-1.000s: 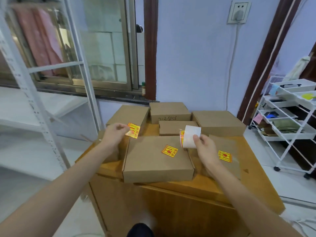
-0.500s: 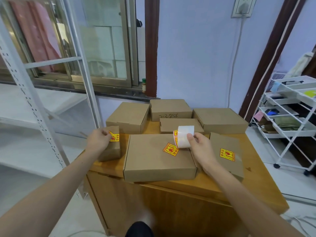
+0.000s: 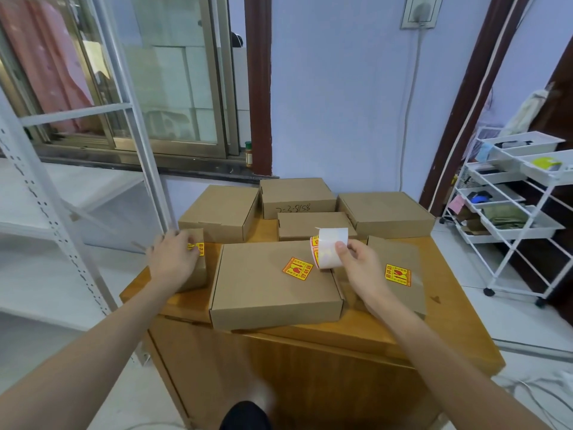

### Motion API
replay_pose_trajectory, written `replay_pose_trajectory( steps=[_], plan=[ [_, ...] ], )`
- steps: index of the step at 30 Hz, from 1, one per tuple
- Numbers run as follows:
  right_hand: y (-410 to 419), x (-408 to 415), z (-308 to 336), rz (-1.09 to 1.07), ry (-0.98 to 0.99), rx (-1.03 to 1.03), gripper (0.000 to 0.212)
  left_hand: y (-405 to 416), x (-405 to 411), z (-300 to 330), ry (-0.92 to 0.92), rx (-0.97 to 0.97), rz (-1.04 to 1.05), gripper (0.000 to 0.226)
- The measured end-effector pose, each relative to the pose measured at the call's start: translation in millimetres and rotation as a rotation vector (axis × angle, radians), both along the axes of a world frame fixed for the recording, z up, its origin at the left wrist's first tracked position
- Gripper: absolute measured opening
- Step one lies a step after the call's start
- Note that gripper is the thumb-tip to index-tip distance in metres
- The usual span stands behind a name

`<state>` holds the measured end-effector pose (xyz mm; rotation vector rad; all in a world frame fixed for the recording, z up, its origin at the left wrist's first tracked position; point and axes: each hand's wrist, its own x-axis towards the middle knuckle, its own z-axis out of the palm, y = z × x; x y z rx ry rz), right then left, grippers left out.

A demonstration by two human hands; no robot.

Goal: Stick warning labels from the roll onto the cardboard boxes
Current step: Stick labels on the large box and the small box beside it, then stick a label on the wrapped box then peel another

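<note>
On the wooden table [image 3: 366, 333] lie seven cardboard boxes. The left hand [image 3: 173, 259] lies palm-down on the small box [image 3: 198, 274] at the table's left edge, its fingers [image 3: 161, 243] spread flat over the top, pressing rather than gripping. Under the fingertips a yellow and red warning label [image 3: 198, 248] sticks to the top of that box, only its right part showing past the hand.

The right hand [image 3: 359, 268] holds the label roll [image 3: 328, 248] above the far right corner of the big front box [image 3: 273, 283]. Its fingers [image 3: 341, 248] are closed on the roll, thumb on the white outer side, the others hidden behind. The roll stands on its side, with yellow and red labels showing at its left edge.

The big front box carries a label [image 3: 297, 268] near its far right corner, just beside the roll. The box to the right [image 3: 400, 268], partly hidden by the right wrist, carries another label [image 3: 398, 275] on its top.

Four more boxes sit at the back with bare tops: one at back left [image 3: 220, 209], one at back middle [image 3: 296, 193] with handwriting on its front side, a low one [image 3: 310, 225] in front of it, and one at back right [image 3: 384, 211].

A white metal shelf [image 3: 40, 193] stands to the left of the table, a white cart with trays [image 3: 514, 193] to the right
</note>
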<state>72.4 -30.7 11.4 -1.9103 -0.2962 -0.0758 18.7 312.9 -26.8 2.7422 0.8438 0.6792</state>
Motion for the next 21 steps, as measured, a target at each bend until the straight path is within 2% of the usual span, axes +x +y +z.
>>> replay_pose_trajectory(
  steps=[1, 3, 9, 13, 15, 18, 21],
  plan=[
    [-1, 1, 0, -0.002, 0.004, 0.003, 0.029, -1, 0, -1, 0.023, 0.017, -0.01, 0.009],
    [-4, 1, 0, 0.0, 0.014, 0.008, 0.029, -2, 1, -3, 0.025, -0.002, -0.023, 0.008],
    [-2, 1, -3, -0.003, 0.022, -0.001, 0.032, -9, 0, -4, 0.116, -0.019, -0.001, 0.031],
    [3, 1, 0, 0.003, 0.021, 0.031, 0.034, -16, -5, 1, 0.213, 0.111, -0.016, 0.041],
    [4, 2, 2, -0.001, 0.034, 0.064, 0.034, -32, -5, 14, 0.178, 0.172, -0.048, 0.042],
    [6, 3, 4, -0.024, 0.071, 0.114, 0.031, -77, 1, 41, 0.043, 0.133, -0.262, 0.035],
    [7, 2, 6, -0.066, 0.14, 0.219, 0.029, -135, 4, 61, -0.114, 0.058, -0.672, 0.032]
  ],
)
